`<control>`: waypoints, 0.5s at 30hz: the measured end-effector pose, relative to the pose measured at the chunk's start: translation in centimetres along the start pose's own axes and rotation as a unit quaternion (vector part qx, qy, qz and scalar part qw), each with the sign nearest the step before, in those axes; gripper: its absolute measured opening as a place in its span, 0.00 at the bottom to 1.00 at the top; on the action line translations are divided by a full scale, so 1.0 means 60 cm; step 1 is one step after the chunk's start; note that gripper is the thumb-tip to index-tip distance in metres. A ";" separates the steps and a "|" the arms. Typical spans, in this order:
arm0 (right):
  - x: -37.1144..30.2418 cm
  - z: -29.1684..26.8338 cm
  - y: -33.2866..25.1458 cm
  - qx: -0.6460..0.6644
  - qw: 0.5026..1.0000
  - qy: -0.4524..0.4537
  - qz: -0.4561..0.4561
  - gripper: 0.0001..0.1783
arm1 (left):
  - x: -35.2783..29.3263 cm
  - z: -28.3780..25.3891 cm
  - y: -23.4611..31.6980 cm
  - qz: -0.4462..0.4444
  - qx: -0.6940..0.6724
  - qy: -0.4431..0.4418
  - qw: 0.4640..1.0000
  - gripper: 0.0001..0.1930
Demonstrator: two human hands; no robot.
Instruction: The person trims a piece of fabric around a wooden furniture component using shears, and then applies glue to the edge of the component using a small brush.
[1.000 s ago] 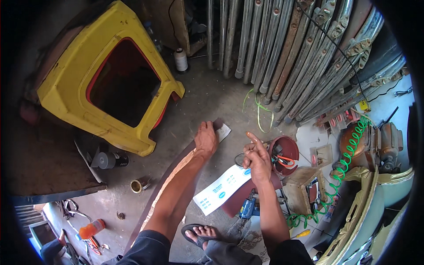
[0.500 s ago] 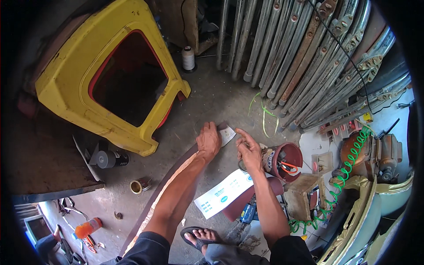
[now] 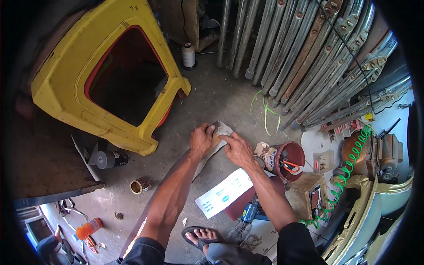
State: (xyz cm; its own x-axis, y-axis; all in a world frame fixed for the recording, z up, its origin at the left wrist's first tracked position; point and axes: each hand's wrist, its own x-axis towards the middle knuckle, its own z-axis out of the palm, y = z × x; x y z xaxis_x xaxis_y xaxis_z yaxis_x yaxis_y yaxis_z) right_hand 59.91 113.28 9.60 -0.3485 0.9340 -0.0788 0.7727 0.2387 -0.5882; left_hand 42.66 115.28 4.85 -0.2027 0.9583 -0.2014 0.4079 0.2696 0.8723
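Observation:
My left hand [image 3: 202,139] is closed round the far end of a long dark brown strip [image 3: 176,169] that looks like upholstery vinyl. The strip runs back beneath my left forearm toward my lap. Near its far end the pale underside [image 3: 224,128] faces up, with a tan patch beside my fingers. My right hand [image 3: 239,149] holds nothing that I can see; its outstretched index finger touches that underside, while its other fingers are partly hidden. Just right of it stands a small open tin [image 3: 259,160], partly covered by my wrist.
A yellow plastic stool [image 3: 66,84] lies at the left. A white printed sheet [image 3: 223,194] rests on dark red material. Beyond the tin stand a red tool bucket [image 3: 292,162] and a green coiled hose [image 3: 349,165]. Metal tubes [image 3: 274,48] lean at the back; another tin [image 3: 137,187] is left.
My right hand has moved left onto the strip, its index finger now touching the underside. My left hand has shifted slightly left, and the strip's end has turned to show more underside.

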 end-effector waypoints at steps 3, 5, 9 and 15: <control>0.020 -0.010 -0.028 -0.090 0.995 -0.029 -0.005 0.23 | -0.002 0.003 0.000 -0.018 0.006 0.031 0.999 0.14; 0.036 0.001 -0.011 -0.129 0.990 -0.032 -0.041 0.23 | -0.005 0.007 0.004 -0.035 -0.025 0.027 0.999 0.14; 0.064 0.007 0.020 -0.223 0.966 -0.050 -0.123 0.25 | -0.009 0.020 0.006 -0.036 -0.044 0.040 0.998 0.13; 0.037 0.005 0.021 -0.221 0.973 -0.020 -0.067 0.26 | -0.017 0.020 -0.003 0.004 -0.048 0.062 0.997 0.13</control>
State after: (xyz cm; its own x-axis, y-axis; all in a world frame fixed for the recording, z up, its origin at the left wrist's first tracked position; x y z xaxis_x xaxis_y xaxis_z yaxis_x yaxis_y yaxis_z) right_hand 59.97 115.57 8.43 -0.4749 0.8779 -0.0613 0.8687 0.4565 -0.1922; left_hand 43.87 114.35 4.37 -0.3115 0.9395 -0.1426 0.3235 0.2459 0.9137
